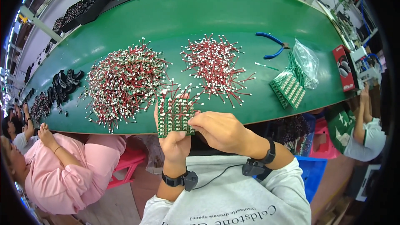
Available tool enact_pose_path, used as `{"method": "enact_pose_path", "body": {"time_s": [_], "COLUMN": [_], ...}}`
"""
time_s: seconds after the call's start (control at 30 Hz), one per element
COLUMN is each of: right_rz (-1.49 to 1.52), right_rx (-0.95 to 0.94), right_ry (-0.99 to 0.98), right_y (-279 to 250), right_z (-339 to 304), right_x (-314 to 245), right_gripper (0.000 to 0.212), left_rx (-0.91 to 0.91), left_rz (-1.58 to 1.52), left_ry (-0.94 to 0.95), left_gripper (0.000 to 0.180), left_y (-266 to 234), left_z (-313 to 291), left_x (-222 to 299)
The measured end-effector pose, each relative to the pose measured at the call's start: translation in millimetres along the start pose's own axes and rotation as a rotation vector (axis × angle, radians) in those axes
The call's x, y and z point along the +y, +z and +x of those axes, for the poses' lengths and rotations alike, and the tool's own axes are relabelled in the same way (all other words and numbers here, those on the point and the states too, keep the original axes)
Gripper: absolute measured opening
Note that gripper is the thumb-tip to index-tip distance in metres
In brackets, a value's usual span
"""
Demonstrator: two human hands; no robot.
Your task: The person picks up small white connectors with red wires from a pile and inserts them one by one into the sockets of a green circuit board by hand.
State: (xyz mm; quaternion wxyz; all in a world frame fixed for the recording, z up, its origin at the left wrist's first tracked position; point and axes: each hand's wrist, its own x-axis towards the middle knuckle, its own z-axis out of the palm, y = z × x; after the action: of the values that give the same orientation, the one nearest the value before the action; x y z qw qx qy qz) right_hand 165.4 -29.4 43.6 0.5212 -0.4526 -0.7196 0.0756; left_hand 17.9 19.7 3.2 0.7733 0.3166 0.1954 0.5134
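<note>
A green circuit board panel [176, 114] with rows of small white parts is held up at the table's front edge. My left hand [175, 145] grips it, thumb on the near edge and fingers behind. Red wires with white connectors rise from its far half. At the panel's right side, my right hand [223, 131] is closed in a pinch; whatever lies between its fingertips is hidden. Beyond the panel lies a pile of red wires with white connectors [216, 66]. To the left spreads a larger heap of small wired boards [125, 81].
Blue-handled pliers [285, 46], a stack of green panels [288, 89] and a clear plastic bag [306, 62] lie on the right. A red box [345, 68] stands at the table's right end. Black curved parts [64, 86] lie left. A person in pink [71, 171] sits close on my left.
</note>
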Motion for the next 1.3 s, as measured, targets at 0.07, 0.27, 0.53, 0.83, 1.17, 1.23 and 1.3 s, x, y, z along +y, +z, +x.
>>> {"method": "enact_pose_path", "body": {"time_s": [0.07,0.27,0.53,0.83,1.17,1.23,1.3], "right_rz": [-0.074,-0.03,-0.044,-0.094,-0.189,-0.243,-0.241], "right_rx": [-0.036,-0.048,-0.04,-0.075,-0.078,-0.088,-0.1], "right_ry": [0.008,0.052,0.075,0.141,0.073,0.072,0.082], "right_y": [4,5,14,19,25,24,23], "right_z": [-6,-14,-26,-21,-26,-26,-27], "right_x": [0,-10,-17,-8,-8,-10,-11], "right_gripper": [0.025,0.027,0.026,0.019,0.019,0.018,0.017], "left_rx": [-0.007,-0.086,-0.068,-0.063,-0.063,-0.062,-0.073], "left_rz": [-0.061,-0.171,-0.121,0.016,0.132,0.152,0.147], "left_ry": [0.018,0.034,0.055,0.089,0.132,0.141,0.145], "left_gripper": [0.089,0.094,0.097,0.102,0.121,0.122,0.122], "left_y": [2,-4,-5,4,7,7,7], "left_z": [-1,1,-3,-9,-8,-9,-10], "left_x": [-3,-3,-6,-1,-6,-6,-6]}}
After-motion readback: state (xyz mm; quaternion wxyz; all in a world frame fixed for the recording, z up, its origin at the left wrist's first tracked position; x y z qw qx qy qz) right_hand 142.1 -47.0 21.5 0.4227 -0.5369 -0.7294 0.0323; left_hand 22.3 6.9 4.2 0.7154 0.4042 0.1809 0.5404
